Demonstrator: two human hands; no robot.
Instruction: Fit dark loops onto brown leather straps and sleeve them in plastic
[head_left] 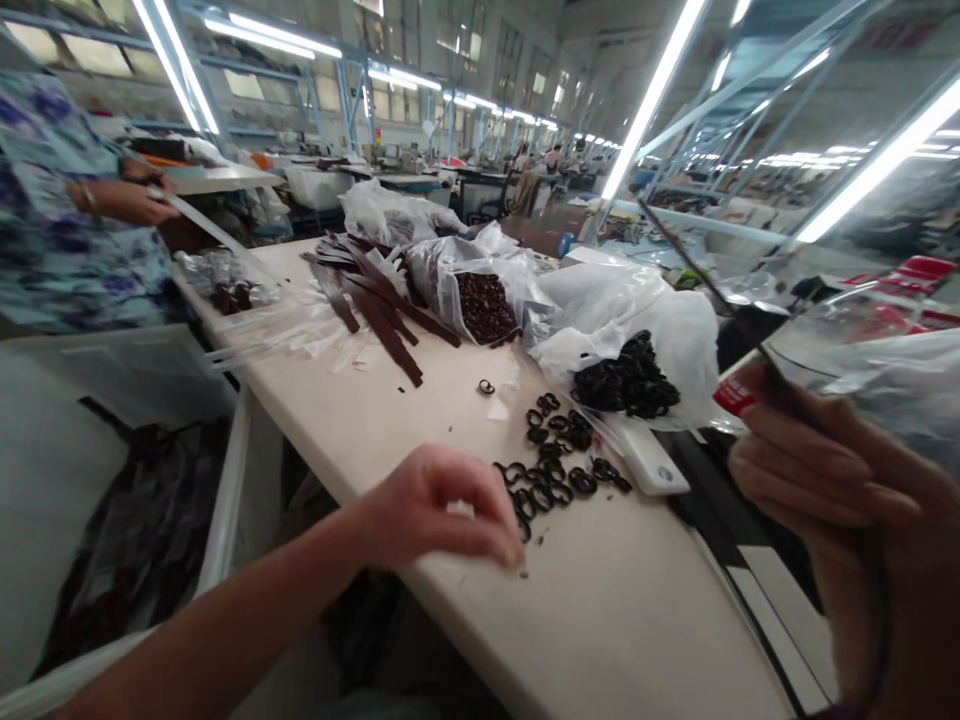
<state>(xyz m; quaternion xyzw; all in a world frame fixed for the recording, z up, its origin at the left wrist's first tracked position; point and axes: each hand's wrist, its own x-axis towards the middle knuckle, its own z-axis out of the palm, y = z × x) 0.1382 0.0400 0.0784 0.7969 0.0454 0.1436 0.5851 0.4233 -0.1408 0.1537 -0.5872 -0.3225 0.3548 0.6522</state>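
Observation:
My left hand (442, 510) reaches over the cream table (600, 620), fingers curled down in a pinch beside a scatter of small black rings (555, 455). Whether it holds a ring is hidden by the fingers. My right hand (832, 500) is raised close to the camera at the right, fingers closed on a clear plastic bag (862, 350) with a red-printed edge. A single black ring (486, 387) lies apart on the table. An open white bag (630, 380) full of black rings sits just behind the scatter.
Another bag of brown rings (486, 305) and dark brown strips (375, 310) lie farther back. A white flat device (652, 465) rests by the rings. A person in a floral top (67, 210) stands at the far left. A bin with dark material (127, 520) sits left of the table.

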